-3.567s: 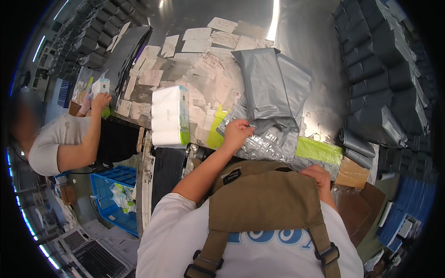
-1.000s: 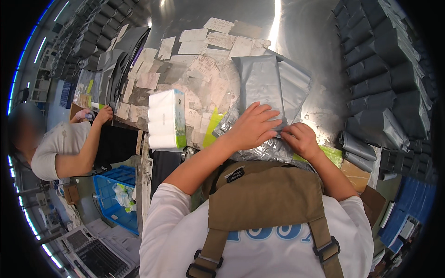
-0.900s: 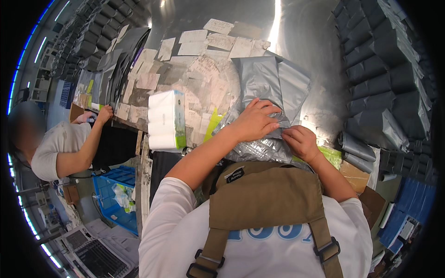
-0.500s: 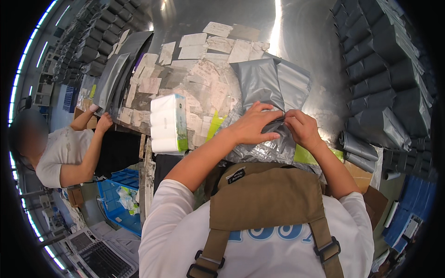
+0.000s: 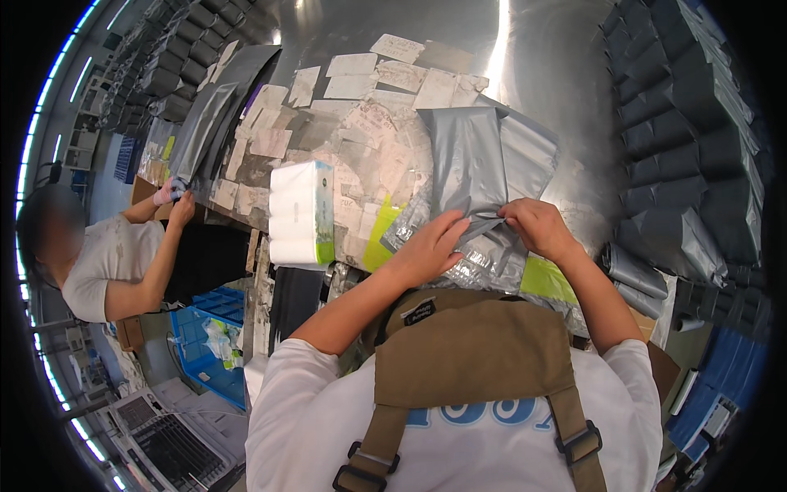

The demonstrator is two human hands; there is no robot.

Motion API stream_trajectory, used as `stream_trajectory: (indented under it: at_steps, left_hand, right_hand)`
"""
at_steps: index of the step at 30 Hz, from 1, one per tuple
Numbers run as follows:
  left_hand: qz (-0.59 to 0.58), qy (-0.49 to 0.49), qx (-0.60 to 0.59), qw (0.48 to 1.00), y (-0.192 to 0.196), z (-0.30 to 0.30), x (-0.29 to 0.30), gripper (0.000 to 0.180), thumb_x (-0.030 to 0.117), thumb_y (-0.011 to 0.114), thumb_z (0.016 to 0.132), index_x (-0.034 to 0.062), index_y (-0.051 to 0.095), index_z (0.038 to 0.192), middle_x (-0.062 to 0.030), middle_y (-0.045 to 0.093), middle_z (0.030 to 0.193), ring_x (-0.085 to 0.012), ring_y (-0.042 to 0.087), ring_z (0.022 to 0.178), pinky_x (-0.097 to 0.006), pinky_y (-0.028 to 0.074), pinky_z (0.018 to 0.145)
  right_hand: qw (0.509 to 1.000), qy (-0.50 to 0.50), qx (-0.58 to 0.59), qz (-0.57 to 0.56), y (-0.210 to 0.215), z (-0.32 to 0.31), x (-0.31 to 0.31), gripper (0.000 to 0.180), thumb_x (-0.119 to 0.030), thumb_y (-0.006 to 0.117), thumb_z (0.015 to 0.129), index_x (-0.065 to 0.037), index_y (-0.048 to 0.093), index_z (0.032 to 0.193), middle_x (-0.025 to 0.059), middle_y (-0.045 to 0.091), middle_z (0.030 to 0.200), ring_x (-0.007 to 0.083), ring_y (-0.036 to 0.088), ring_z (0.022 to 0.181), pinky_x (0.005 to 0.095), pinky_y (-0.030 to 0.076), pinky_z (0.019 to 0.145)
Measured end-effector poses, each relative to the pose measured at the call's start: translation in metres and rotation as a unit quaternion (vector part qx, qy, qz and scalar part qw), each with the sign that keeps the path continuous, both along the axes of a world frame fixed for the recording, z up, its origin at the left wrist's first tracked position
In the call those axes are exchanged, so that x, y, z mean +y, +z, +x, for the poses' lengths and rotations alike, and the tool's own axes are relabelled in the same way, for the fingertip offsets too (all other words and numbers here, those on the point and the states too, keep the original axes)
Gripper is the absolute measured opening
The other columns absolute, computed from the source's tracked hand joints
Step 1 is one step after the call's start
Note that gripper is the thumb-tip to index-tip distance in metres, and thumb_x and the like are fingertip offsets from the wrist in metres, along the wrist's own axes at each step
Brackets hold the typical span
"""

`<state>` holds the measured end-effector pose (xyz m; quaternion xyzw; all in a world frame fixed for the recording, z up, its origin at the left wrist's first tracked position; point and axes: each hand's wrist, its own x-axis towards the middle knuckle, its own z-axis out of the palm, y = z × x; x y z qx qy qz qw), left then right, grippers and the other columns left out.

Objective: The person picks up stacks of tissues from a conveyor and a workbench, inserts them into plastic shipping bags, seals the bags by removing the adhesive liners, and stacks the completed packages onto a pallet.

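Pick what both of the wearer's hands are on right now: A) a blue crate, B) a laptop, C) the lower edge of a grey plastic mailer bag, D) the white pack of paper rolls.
C: the left hand and right hand both pinch the near edge of the grey mailer bag.

A grey plastic mailer bag (image 5: 471,164) is being pinched at its near edge by the left hand (image 5: 430,250) and the right hand (image 5: 537,228). A white wrapped pack with a green end (image 5: 302,215) is being kept upright just left of that bag. Pale rectangular paper labels (image 5: 361,107) are being spread flat beyond and left of it. Rolled grey bags (image 5: 689,139) are being stacked well to its right. A yellow-green packet (image 5: 548,279) is lying beneath its near end.
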<state>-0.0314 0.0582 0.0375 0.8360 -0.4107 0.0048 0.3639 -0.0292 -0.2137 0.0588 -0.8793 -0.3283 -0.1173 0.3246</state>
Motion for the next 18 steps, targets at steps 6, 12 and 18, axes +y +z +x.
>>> stream_trajectory:
  at_steps: [6,12,18]
  left_hand:
    - [0.039,0.012,-0.081,0.996,-0.006,0.010,0.014,0.038,0.001,0.067,0.074,-0.0021,0.062,0.112,-0.0147,0.060,0.119,-0.0329,0.055,0.111,-0.040,0.048,0.093]
    - [-0.071,0.073,0.103,0.989,-0.001,0.031,0.019,0.024,0.002,0.067,0.082,0.0018,0.067,0.106,-0.0124,0.069,0.099,-0.0250,0.065,0.092,-0.034,0.052,0.082]
    - [-0.123,0.150,0.257,0.947,-0.003,0.037,0.013,0.014,0.007,0.068,0.088,0.0019,0.069,0.101,-0.0090,0.071,0.096,-0.0166,0.066,0.084,-0.026,0.051,0.072]
  right_hand:
    - [0.999,-0.022,0.038,0.006,-0.003,0.005,-0.001,0.008,-0.006,0.063,0.088,-0.004,0.056,0.092,0.0122,0.063,0.078,0.0335,0.063,0.070,0.0407,0.051,0.062]
    - [0.985,-0.090,0.145,0.041,-0.008,0.010,-0.002,0.005,-0.008,0.061,0.091,-0.005,0.057,0.093,0.0137,0.061,0.074,0.0348,0.061,0.067,0.0401,0.047,0.060]
    - [0.982,-0.135,0.113,0.062,0.000,0.012,0.005,0.006,-0.009,0.062,0.091,-0.005,0.059,0.094,0.0134,0.061,0.078,0.0349,0.060,0.068,0.0401,0.047,0.059]
